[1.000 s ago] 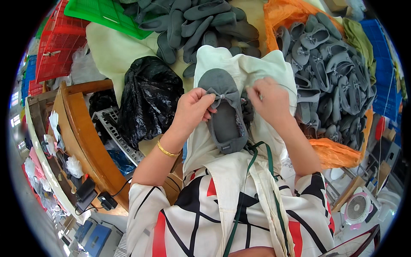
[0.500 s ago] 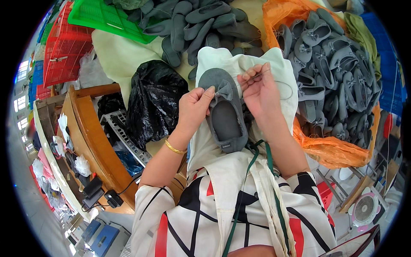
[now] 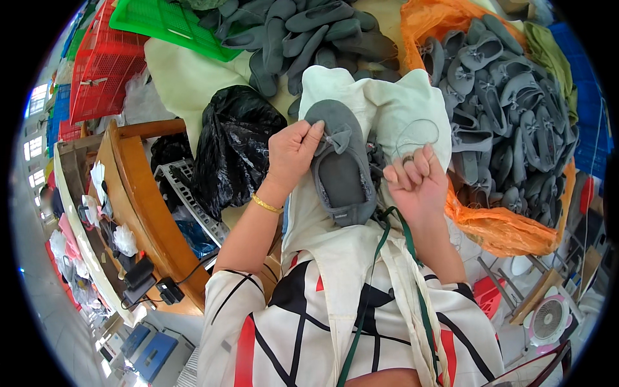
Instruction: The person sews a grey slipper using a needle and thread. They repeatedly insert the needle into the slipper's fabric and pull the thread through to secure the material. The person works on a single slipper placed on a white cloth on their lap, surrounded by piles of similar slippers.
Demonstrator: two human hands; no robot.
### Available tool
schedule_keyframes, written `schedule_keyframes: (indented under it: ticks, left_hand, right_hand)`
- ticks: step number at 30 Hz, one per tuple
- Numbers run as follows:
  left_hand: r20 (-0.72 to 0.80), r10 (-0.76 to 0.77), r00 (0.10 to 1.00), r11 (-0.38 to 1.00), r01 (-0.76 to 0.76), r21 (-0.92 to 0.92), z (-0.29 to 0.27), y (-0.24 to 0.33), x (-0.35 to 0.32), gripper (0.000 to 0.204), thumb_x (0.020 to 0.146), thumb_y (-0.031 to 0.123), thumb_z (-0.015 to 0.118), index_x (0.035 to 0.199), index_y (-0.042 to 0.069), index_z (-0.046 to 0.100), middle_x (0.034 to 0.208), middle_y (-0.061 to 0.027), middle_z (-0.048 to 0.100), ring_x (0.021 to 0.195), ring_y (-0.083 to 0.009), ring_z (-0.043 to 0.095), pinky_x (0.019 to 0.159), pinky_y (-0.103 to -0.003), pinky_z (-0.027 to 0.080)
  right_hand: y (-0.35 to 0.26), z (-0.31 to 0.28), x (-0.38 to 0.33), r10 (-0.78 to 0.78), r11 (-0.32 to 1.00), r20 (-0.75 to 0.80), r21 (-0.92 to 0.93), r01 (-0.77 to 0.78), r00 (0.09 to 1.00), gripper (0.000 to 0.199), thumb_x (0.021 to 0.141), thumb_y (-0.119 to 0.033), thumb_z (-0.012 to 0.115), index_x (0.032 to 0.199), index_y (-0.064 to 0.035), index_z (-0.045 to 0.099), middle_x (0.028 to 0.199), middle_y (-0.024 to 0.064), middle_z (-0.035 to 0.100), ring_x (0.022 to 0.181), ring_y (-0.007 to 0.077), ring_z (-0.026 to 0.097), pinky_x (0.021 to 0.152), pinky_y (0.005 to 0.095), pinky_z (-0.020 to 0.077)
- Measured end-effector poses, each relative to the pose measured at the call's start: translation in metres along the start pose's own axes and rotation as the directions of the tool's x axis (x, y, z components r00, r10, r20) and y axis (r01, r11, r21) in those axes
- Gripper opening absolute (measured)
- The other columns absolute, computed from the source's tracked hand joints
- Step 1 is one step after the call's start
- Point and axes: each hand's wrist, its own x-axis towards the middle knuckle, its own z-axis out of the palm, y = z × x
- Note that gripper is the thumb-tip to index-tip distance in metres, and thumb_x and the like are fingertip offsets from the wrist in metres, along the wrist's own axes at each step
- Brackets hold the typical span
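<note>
A dark grey slipper-like shoe (image 3: 343, 183) lies on the white cloth (image 3: 400, 97) over my lap, toe pointing away. My left hand (image 3: 291, 151) grips its left edge, thumb and fingers pinched beside the bow (image 3: 337, 139). Right of the shoe, my right hand (image 3: 419, 182) is closed with curled fingers and does not touch it. A thin grey thread (image 3: 422, 121) loops over the cloth just beyond those fingers and runs to them. Whether a needle is also in them is too small to make out.
Many grey shoes fill an orange bag (image 3: 509, 226) at right; more grey shoes (image 3: 316, 32) are heaped beyond my lap. A black plastic bag (image 3: 232, 148) and wooden furniture (image 3: 145, 213) stand at left. Green (image 3: 174, 26) and red baskets (image 3: 106, 71) sit far left; a fan (image 3: 549, 319) is lower right.
My right hand has drawn back toward me and to the right, away from the bow, and its fingers have curled in. My left hand still holds the shoe in nearly the same place.
</note>
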Motion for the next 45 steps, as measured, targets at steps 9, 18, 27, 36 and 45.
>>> schedule_keyframes:
  ticks: [9, 18, 27, 36, 45]
  left_hand:
    - [0.038, 0.203, 0.978, 0.938, -0.206, 0.28, -0.008, 0.006, 0.01, 0.031, 0.092, 0.023, 0.07, 0.075, 0.003, 0.053, 0.066, -0.0038, 0.048, 0.059, -0.0159, 0.044, 0.054, -0.03, 0.039]
    - [0.223, 0.248, 0.943, 0.877, -0.317, 0.362, -0.015, 0.052, 0.002, 0.026, 0.088, 0.029, 0.068, 0.089, 0.005, 0.062, 0.079, -0.0087, 0.061, 0.072, -0.0274, 0.061, 0.062, -0.037, 0.049]
    - [0.186, 0.086, 0.979, 0.756, -0.186, 0.627, 0.007, 0.067, 0.02, 0.041, 0.082, 0.041, 0.071, 0.075, 0.003, 0.06, 0.074, -0.0138, 0.063, 0.067, -0.0325, 0.064, 0.059, -0.041, 0.05]
    - [0.131, -0.326, 0.936, 0.945, 0.328, 0.0, -0.004, 0.042, 0.009, 0.018, 0.083, 0.015, 0.071, 0.085, -0.002, 0.067, 0.065, 0.0002, 0.061, 0.061, -0.0041, 0.051, 0.058, -0.023, 0.044]
    - [0.121, -0.308, 0.943, 0.947, 0.316, -0.051, -0.001, 0.03, 0.007, 0.017, 0.084, 0.014, 0.071, 0.082, -0.002, 0.065, 0.064, 0.0015, 0.059, 0.06, -0.0037, 0.049, 0.056, -0.023, 0.043]
  right_hand:
    - [0.014, 0.008, -0.007, -0.397, 0.476, 0.195, -0.792, 0.382, 0.897, 0.03, 0.102, -0.02, 0.053, 0.076, -0.0069, 0.057, 0.069, 0.0036, 0.052, 0.064, 0.021, 0.052, 0.085, 0.0377, 0.0494]
    - [-0.042, 0.048, -0.069, 0.214, -0.335, 0.751, -0.545, 0.769, 0.625, 0.03, 0.068, -0.006, 0.075, 0.097, -0.0062, 0.069, 0.075, 0.0057, 0.058, 0.07, 0.0269, 0.06, 0.071, 0.037, 0.054]
    - [-0.021, 0.035, -0.028, -0.004, 0.335, 0.181, -0.927, 0.171, 0.984, 0.014, 0.094, -0.009, 0.062, 0.106, -0.0032, 0.061, 0.076, 0.0024, 0.067, 0.068, 0.008, 0.062, 0.062, 0.0242, 0.0475]
    - [0.026, 0.008, 0.029, 0.019, 0.15, 0.153, -0.977, 0.149, 0.988, 0.013, 0.092, -0.014, 0.06, 0.099, -0.0023, 0.06, 0.069, 0.0095, 0.064, 0.058, 0.0176, 0.061, 0.057, 0.0336, 0.0472]
    - [0.034, -0.001, 0.039, -0.058, -0.038, 0.303, -0.953, 0.301, 0.951, 0.014, 0.087, -0.01, 0.059, 0.098, -0.001, 0.061, 0.073, 0.0166, 0.065, 0.063, 0.0297, 0.064, 0.06, 0.0379, 0.0486]
